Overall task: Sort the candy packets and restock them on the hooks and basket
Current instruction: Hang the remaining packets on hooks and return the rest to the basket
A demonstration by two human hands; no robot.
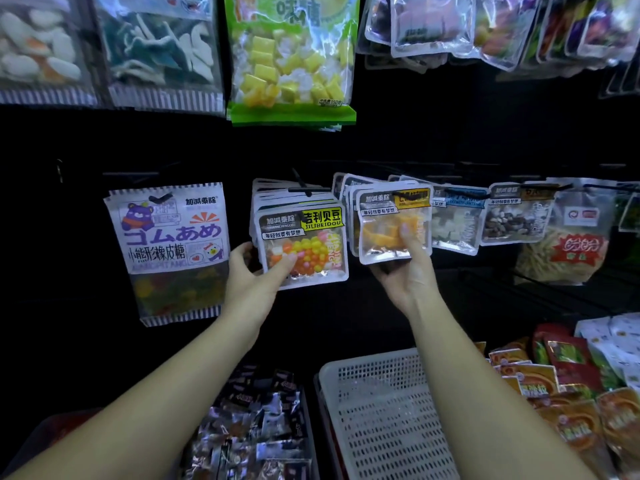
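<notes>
Hands pinch packet bottom edges: left hand (pixel 256 273) jelly-bean stack (pixel 313 249), right hand (pixel 405 271) orange-candy stack (pixel 379 225), narrow gap between.

One wide-angle view looks out from the person's head, facing forward and tilted down at a dark wall (pixel 415 140) of hanging packets. It sits close: both forearms (pixel 156 410) enter from the bottom corners. The left hand (pixel 249 275) on a jelly bean packet (pixel 304 244) and the right hand (pixel 408 271) on an orange candy packet (pixel 391 226) fall near the middle. The top edge cuts a green packet (pixel 291 64); a white basket (pixel 367 367) lies low in the picture, between the forearms and partly under the right one.
</notes>
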